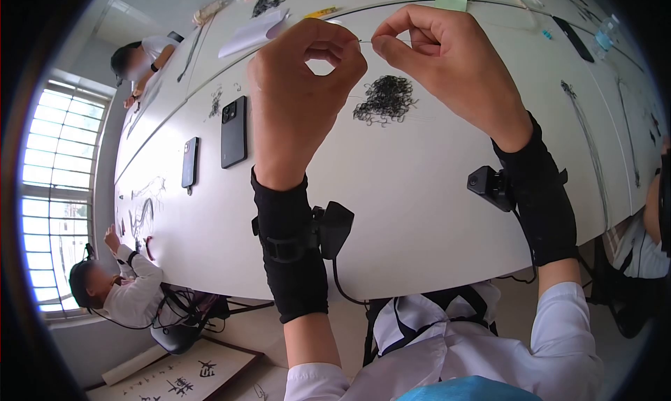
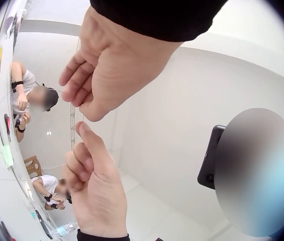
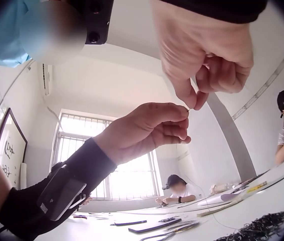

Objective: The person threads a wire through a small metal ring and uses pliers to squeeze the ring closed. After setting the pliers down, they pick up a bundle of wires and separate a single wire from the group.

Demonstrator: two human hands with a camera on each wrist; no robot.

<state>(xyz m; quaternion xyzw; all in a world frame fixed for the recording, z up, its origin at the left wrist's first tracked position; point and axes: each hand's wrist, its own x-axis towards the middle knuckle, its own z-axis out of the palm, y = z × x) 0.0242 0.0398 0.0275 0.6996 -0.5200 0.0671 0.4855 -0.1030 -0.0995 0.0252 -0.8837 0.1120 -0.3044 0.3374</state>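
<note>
My left hand (image 1: 307,86) and my right hand (image 1: 454,66) are raised close together over the white table (image 1: 419,212). Each pinches with thumb and forefinger, and a very thin thread-like strand (image 1: 366,41) spans the small gap between them. In the right wrist view, the left hand's fingertips meet just below those of the right hand (image 3: 207,55). The left wrist view has the left hand (image 2: 117,70) above and the right hand (image 2: 99,186) below. Beneath the hands lies a pile of short, curly black strands (image 1: 386,99).
Two dark phones (image 1: 234,132) (image 1: 190,162) lie left of my left forearm. Farther back are white paper (image 1: 253,33), a green note (image 1: 451,1) and a yellow tool (image 1: 321,12). At right are a long dark bundle (image 1: 587,142) and a plastic bottle (image 1: 605,36). Other people sit around the table.
</note>
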